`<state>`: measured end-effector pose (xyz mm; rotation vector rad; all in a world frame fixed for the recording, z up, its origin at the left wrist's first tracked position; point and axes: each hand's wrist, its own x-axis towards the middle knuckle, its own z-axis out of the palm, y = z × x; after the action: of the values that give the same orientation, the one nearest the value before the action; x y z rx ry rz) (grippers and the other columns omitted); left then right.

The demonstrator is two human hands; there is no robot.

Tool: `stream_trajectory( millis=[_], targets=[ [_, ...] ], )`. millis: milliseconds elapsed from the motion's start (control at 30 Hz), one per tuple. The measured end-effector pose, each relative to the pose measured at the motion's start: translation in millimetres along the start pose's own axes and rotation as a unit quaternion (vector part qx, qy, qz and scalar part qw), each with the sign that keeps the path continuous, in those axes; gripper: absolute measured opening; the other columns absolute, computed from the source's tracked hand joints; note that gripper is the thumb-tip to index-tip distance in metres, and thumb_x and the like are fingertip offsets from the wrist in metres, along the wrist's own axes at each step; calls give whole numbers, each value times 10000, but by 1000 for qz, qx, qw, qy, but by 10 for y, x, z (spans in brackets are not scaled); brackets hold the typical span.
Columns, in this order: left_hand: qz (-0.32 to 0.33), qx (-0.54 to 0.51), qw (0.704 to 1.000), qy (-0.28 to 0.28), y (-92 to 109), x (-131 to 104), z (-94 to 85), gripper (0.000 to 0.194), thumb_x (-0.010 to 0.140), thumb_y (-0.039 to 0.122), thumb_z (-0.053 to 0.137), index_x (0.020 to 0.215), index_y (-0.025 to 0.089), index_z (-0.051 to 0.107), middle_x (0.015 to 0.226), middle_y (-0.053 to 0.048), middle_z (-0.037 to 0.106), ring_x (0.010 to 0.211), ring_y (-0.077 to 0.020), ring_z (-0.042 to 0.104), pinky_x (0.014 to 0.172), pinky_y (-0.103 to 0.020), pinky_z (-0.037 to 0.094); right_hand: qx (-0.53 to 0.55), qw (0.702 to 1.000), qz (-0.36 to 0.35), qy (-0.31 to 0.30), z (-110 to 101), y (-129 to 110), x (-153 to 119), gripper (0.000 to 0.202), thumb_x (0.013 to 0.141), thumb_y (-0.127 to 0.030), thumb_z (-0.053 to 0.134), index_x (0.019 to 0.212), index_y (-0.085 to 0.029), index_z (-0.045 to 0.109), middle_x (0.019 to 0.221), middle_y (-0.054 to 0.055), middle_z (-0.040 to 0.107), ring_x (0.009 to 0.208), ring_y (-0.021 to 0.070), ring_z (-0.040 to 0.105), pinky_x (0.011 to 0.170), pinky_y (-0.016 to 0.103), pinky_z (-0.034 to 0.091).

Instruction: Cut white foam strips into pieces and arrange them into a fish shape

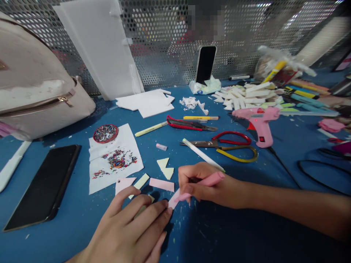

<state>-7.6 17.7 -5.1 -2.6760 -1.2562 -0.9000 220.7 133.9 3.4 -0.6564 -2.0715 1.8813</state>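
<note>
A pink marker is gripped by my right hand, closed around its barrel. Its tip end meets a small pale pink strip on the blue table. Fingertips of my left hand press the strip's near end down; those fingers are stretched out and spread. Just beyond them lie a pink strip, a pale yellow strip, a pink piece with a small hole and a notched pale yellow piece. A pink marker cap lies farther up. Part of a yellowish piece is hidden beneath my left hand.
Scissors, a red utility knife and a pink glue gun with its cord lie right of centre. Beads sit on paper at left, near a phone and a backpack. White offcuts are heaped behind.
</note>
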Motion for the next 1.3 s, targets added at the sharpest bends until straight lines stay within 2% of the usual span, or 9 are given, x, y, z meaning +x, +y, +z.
stream_trajectory(
  millis=[167, 300, 433, 533, 667, 833, 967, 1133, 1300],
  targets=[
    [0, -2, 1000, -3, 4, -7, -9, 259, 1012, 242, 502, 1071, 199, 751, 1019, 43, 769, 898, -127, 617, 1114, -315, 278, 2, 1000, -7, 13, 2, -11, 22, 406, 966, -493, 599, 793, -126, 597, 713, 0, 583, 607, 77, 519, 545, 179, 385],
    [-3, -1, 1000, -7, 7, -18, -11, 245, 1001, 235, 519, 1073, 203, 752, 1036, 44, 768, 914, -132, 618, 1125, -321, 270, 10, 1000, -1, -4, 1, 2, -5, 447, 980, -515, 560, 752, -131, 566, 724, 14, 589, 614, 90, 547, 547, 193, 405],
    [0, -3, 1000, -6, -3, -13, -3, 249, 1005, 253, 517, 1071, 204, 752, 1037, 41, 766, 918, -134, 618, 1128, -321, 270, 7, 1000, 10, 9, 4, 17, -21, 402, 967, -505, 589, 799, -140, 565, 751, 14, 609, 619, 96, 552, 558, 203, 413],
    [6, -5, 1000, 3, -10, -24, 14, 250, 1005, 262, 518, 1066, 205, 754, 1042, 39, 767, 918, -139, 620, 1122, -329, 273, 4, 1000, 2, -4, 7, 8, -16, 453, 999, -510, 521, 740, -140, 550, 724, 15, 586, 619, 101, 562, 552, 206, 414],
    [2, -6, 1000, 5, 6, -35, 15, 251, 1006, 246, 512, 1064, 208, 753, 1016, 45, 770, 891, -133, 628, 1112, -325, 283, 3, 1000, -5, 16, 6, -9, -3, 425, 990, -518, 535, 775, -151, 537, 752, 14, 600, 604, 96, 548, 553, 209, 423],
    [-5, -6, 1000, -1, 21, 0, -15, 256, 1014, 242, 501, 1064, 211, 750, 1020, 46, 770, 902, -126, 634, 1109, -313, 294, 5, 1000, 2, -2, 5, 0, -1, 470, 983, -549, 527, 738, -148, 534, 725, 15, 580, 604, 101, 556, 546, 207, 440],
    [-2, -10, 1000, -3, 21, 19, -28, 260, 1010, 238, 500, 1065, 199, 751, 1027, 41, 769, 908, -128, 627, 1126, -312, 276, 13, 1000, -1, 28, 4, 19, -7, 413, 981, -522, 554, 808, -147, 559, 771, 15, 595, 615, 101, 563, 555, 209, 454],
    [0, -12, 1000, -4, 17, 13, -26, 255, 1007, 236, 509, 1070, 192, 752, 1050, 31, 769, 922, -136, 627, 1125, -317, 273, 30, 999, -1, 28, 9, 36, -1, 494, 1010, -538, 485, 737, -133, 560, 705, 9, 563, 579, 92, 542, 527, 201, 430],
    [-3, -15, 1000, -12, 9, 1, -28, 264, 1014, 230, 496, 1072, 193, 751, 1050, 28, 769, 923, -140, 630, 1111, -327, 286, 24, 999, -5, 33, 14, 44, 1, 468, 993, -538, 526, 757, -135, 556, 715, 6, 569, 589, 92, 546, 532, 204, 429]
  ],
)
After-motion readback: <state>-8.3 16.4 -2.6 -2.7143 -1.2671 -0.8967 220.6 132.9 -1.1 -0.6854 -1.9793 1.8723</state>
